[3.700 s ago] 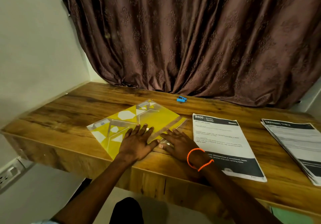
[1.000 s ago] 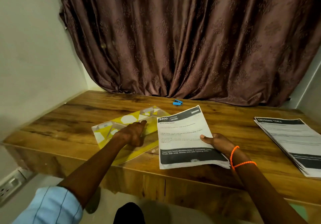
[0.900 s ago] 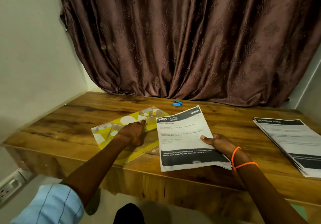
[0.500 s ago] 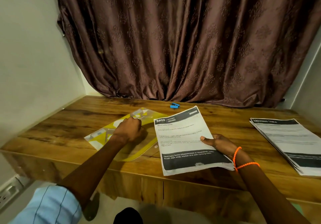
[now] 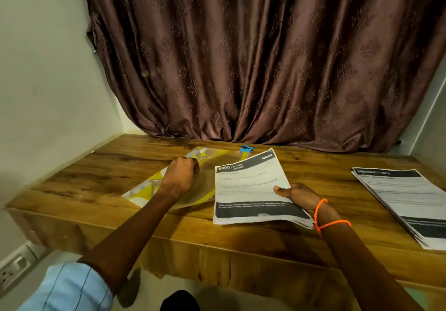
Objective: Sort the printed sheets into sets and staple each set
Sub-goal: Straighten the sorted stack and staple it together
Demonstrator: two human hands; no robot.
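The right hand (image 5: 298, 196) has its thumb laid across the top page and its fingers curled underneath, clamped on the right edge of a set of printed sheets (image 5: 251, 190) whose near edge rests on the counter (image 5: 277, 243). The left hand (image 5: 179, 178) is balled up, fingers together, on a yellow patterned plastic folder (image 5: 144, 191); it seems to pinch the folder's far edge, though from here the fingertips are hidden.

By my reckoning the sorting of this set is done and stapling is in hand: the pages are gathered and squared, waiting for the tool. The small blue stapler (image 5: 246, 149) sits at twelve o'clock from the left hand's knuckles, near the curtain (image 5: 265, 57), just beyond the set's far left corner. The next move likely calls for the left hand to let the folder go, reach out to the stapler, and bring it to that corner while the right keeps the pages aligned.

A second stack of sheets (image 5: 405, 204) lies at three o'clock, well apart.
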